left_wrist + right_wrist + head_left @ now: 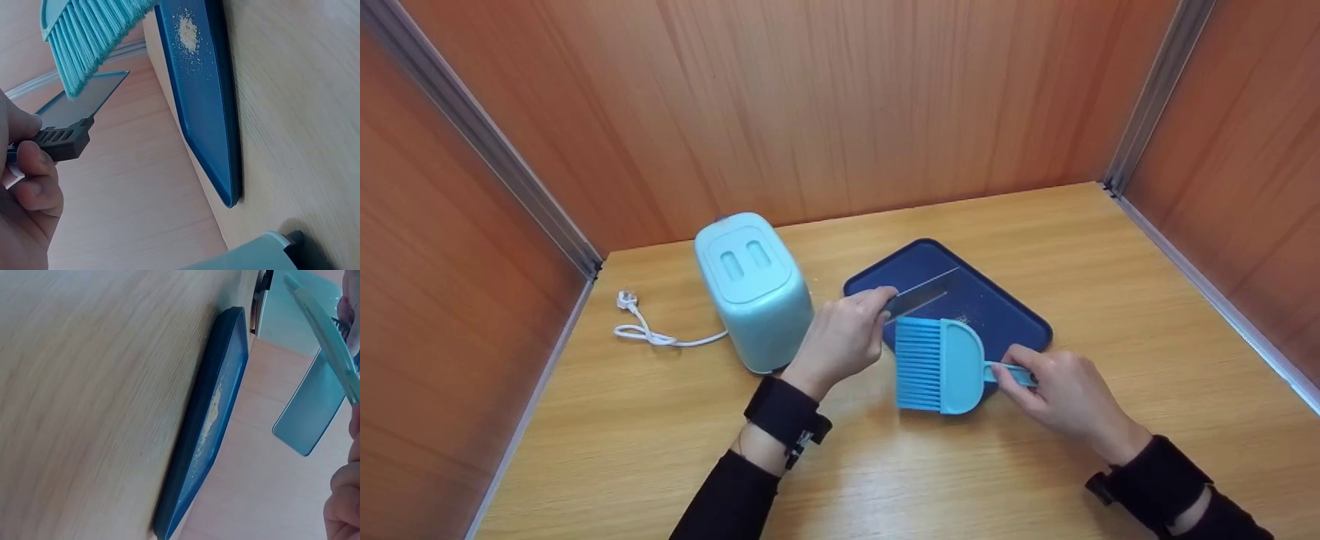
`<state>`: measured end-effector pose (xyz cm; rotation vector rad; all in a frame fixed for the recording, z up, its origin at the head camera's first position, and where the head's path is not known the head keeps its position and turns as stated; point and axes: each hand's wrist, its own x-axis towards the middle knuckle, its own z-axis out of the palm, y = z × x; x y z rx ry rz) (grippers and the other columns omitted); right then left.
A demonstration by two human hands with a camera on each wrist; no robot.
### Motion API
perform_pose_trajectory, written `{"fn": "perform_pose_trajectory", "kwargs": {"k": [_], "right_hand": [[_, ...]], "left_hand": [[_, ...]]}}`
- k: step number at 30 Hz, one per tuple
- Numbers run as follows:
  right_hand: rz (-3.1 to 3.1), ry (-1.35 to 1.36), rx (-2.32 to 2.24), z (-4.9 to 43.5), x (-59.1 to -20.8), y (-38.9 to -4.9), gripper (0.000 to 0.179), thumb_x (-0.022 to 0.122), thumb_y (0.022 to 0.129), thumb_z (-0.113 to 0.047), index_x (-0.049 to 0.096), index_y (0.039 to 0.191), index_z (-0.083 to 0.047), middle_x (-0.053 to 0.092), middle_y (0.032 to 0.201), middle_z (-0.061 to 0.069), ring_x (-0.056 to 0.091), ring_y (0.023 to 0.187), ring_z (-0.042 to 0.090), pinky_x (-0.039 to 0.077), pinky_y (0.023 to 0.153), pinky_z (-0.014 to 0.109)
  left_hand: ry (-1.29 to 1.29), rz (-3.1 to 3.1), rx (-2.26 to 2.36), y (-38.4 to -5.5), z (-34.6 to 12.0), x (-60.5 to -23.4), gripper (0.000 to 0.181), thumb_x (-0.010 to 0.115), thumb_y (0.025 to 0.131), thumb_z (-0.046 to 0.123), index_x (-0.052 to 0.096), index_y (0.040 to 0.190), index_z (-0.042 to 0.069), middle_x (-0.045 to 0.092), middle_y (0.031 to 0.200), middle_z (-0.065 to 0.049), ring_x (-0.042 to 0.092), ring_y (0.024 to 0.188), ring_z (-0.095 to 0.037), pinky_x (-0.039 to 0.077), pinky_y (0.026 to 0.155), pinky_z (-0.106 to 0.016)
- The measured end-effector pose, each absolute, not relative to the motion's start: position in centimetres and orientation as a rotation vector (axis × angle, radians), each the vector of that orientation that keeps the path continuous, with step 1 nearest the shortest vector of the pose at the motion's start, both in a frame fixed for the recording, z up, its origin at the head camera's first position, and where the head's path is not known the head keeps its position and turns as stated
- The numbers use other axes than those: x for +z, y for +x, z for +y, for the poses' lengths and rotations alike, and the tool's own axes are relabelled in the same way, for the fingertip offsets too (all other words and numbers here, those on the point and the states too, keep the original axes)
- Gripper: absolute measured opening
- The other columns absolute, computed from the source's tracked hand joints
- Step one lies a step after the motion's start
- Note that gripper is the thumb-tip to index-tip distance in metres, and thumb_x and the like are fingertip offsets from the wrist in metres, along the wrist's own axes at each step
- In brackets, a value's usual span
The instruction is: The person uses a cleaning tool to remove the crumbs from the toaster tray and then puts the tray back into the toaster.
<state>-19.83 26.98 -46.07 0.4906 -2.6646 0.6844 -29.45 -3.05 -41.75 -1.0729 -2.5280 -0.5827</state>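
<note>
My left hand [844, 337] pinches the dark slotted end [62, 140] of a thin, flat metal crumb tray [84, 98], raised and tilted above a dark blue serving tray [1009, 319]. In my right hand [1065, 390] is the handle of a light blue hand brush [962, 367], gripped between thumb and fingers. Its bristles [919, 367] point left, close to the crumb tray; whether they touch it I cannot tell. A small heap of pale crumbs [188, 35] lies on the blue tray, with finer bits scattered around it.
Left of the blue tray stands a pale blue toaster [769, 322] with a two-slotted lid on top. Its white cord and plug [649, 335] lie on the wooden table [607, 450]. Wood-look panels [825, 112] enclose the back and both sides.
</note>
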Motion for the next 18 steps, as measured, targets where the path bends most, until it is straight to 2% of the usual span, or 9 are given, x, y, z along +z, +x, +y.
{"fn": "perform_pose_trajectory", "kwargs": {"k": [4,13,18], "right_hand": [[-2.71,0.481,0.641,26.7,-46.0,-19.9,0.012,0.075,0.099,-0.02,0.069,0.09,-0.015,0.037,0.058,-0.016,0.031,0.046,-0.004,0.025,0.047,0.017],[-2.724,0.344,0.582,27.5,-46.4,-20.5,0.022,0.071,0.103,-0.022,0.063,0.083,-0.014,0.038,0.056,-0.012,0.033,0.045,0.002,0.023,0.047,0.019],[-2.76,0.249,0.601,28.0,-46.5,-20.7,0.024,0.068,0.105,-0.023,0.065,0.085,-0.012,0.042,0.057,-0.008,0.036,0.046,0.006,0.024,0.047,0.02]], "left_hand": [[-1.084,-2.537,-0.593,-29.3,-2.8,-41.6,0.029,0.061,0.107,0.01,0.068,0.136,0.006,0.08,0.12,-0.009,0.079,0.092,-0.02,0.066,0.084,-0.03],[-1.09,-2.541,-0.621,-29.2,-2.7,-41.5,0.029,0.062,0.107,0.01,0.069,0.135,0.007,0.079,0.121,-0.009,0.079,0.093,-0.019,0.066,0.087,-0.031],[-1.098,-2.541,-0.63,-29.2,-2.7,-41.6,0.029,0.062,0.107,0.01,0.068,0.135,0.006,0.079,0.122,-0.01,0.079,0.091,-0.019,0.066,0.086,-0.031]]}}
